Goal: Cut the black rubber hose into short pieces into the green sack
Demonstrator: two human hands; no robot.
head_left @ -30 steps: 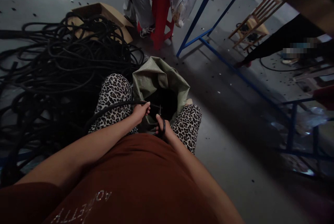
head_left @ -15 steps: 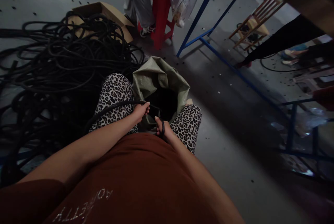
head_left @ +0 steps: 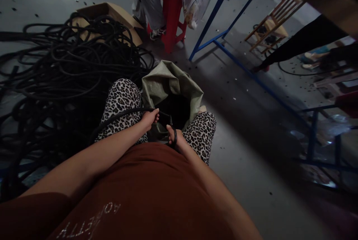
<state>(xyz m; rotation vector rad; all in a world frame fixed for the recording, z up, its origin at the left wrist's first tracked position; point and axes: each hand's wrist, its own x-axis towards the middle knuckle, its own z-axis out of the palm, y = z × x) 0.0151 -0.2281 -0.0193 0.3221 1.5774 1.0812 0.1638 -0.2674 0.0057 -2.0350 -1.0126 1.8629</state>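
A black rubber strip (head_left: 123, 114) runs from the dark pile at the left over my left knee into my left hand (head_left: 151, 117), which is closed on it. My right hand (head_left: 173, 135) is closed on a dark tool with a black loop handle (head_left: 175, 136); its narrow tip points up beside the strip, and its exact kind is hard to make out. Both hands are over the near rim of an open grey-green sack (head_left: 192, 87) between my knees. The inside of the sack is dark, so its contents cannot be made out.
Tangled black strips (head_left: 69, 57) cover the floor at the left, partly over a cardboard box (head_left: 123, 16). Ahead, a person in grey trousers sits on a red stool (head_left: 171, 16). A blue metal frame (head_left: 215, 40) and a wooden chair (head_left: 275, 23) stand to the right.
My left hand has moved slightly to the left. The dark tool's tip has shifted a little near the strip. A dark rod and part of a hand now show at the top.
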